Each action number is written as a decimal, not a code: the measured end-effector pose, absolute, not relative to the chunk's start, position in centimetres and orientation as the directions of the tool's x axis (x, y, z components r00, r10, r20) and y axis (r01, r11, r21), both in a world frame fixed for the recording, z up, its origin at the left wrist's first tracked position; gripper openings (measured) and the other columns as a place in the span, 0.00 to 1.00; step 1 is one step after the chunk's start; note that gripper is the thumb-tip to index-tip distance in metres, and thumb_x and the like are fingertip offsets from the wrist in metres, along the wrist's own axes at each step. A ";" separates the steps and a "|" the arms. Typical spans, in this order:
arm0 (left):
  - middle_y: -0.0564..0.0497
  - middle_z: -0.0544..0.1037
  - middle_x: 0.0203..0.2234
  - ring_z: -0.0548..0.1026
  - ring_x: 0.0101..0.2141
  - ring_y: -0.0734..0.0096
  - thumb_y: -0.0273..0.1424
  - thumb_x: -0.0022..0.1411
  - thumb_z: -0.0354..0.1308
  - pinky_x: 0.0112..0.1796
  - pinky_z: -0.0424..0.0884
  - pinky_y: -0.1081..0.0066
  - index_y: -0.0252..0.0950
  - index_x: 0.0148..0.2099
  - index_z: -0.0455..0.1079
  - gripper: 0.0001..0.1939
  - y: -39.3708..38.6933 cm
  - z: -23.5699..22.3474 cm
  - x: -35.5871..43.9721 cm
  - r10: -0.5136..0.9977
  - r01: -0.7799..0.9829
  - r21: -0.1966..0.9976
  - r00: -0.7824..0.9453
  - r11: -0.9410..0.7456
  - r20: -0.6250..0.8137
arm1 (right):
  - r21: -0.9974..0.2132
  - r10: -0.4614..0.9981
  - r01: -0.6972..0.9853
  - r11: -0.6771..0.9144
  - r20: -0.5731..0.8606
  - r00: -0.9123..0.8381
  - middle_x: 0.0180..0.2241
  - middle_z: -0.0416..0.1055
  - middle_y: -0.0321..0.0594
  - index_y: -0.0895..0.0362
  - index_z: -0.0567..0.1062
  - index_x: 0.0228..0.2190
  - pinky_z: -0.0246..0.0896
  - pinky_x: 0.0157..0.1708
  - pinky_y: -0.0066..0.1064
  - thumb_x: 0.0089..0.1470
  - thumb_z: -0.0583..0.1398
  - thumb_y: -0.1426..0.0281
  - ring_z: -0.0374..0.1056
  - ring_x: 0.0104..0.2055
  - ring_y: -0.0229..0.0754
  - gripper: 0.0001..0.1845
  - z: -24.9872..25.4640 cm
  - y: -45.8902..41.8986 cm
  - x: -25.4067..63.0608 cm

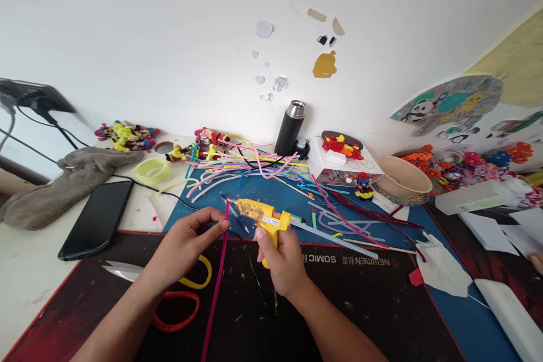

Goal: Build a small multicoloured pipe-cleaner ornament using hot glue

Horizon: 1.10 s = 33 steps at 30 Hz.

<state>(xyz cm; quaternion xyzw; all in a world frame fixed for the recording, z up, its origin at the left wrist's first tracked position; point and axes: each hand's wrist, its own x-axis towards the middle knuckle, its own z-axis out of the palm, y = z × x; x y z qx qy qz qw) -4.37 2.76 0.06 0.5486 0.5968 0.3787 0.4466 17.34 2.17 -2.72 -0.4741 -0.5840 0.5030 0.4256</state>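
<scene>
My left hand [193, 240] pinches a magenta pipe cleaner [218, 283] near its upper end; the rest hangs down toward me. My right hand [282, 257] is closed round the handle of a yellow hot glue gun [254, 210]. A translucent glue stick [335, 239] sticks out of its back. The gun's nozzle touches or nearly touches the top of the pipe cleaner; which one I cannot tell. Scissors with one red and one yellow handle loop [176, 311] lie under my left forearm, partly hidden by it.
Behind the gun lies a pile of coloured pipe cleaners [246, 167]. A black thermos [289, 130] stands by the wall. At left are a phone [97, 218] and a yellow coil [151, 172]; at right, a bowl [403, 178]. Part of another person's hand [537, 263] shows at the right edge.
</scene>
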 end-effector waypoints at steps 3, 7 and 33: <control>0.52 0.76 0.27 0.70 0.30 0.62 0.61 0.56 0.70 0.34 0.69 0.69 0.41 0.32 0.78 0.26 2.8 -0.1 -4.4 0.995 0.322 0.942 0.004 0.098 -0.105 | -0.989 0.982 0.136 0.052 0.027 -0.184 0.17 0.67 0.37 0.53 0.70 0.20 0.58 0.25 0.32 0.69 0.59 0.43 0.64 0.21 0.40 0.33 -2.7 2.2 17.4; 0.52 0.77 0.29 0.71 0.32 0.61 0.59 0.57 0.70 0.36 0.69 0.68 0.41 0.33 0.79 0.25 2.7 -0.4 -4.6 0.994 0.330 0.939 0.015 0.093 -0.104 | -0.988 0.983 0.143 0.061 0.034 -0.183 0.18 0.67 0.37 0.53 0.70 0.22 0.57 0.25 0.33 0.69 0.59 0.44 0.64 0.21 0.40 0.32 -2.7 2.2 17.3; 0.52 0.79 0.29 0.73 0.32 0.61 0.60 0.61 0.67 0.36 0.70 0.68 0.42 0.33 0.79 0.25 2.7 -0.2 -4.7 0.998 0.354 0.933 -0.008 0.060 -0.061 | -0.966 0.975 0.211 0.152 0.111 -0.192 0.17 0.64 0.35 0.50 0.66 0.20 0.58 0.30 0.37 0.71 0.59 0.52 0.62 0.23 0.42 0.29 -2.6 2.1 17.4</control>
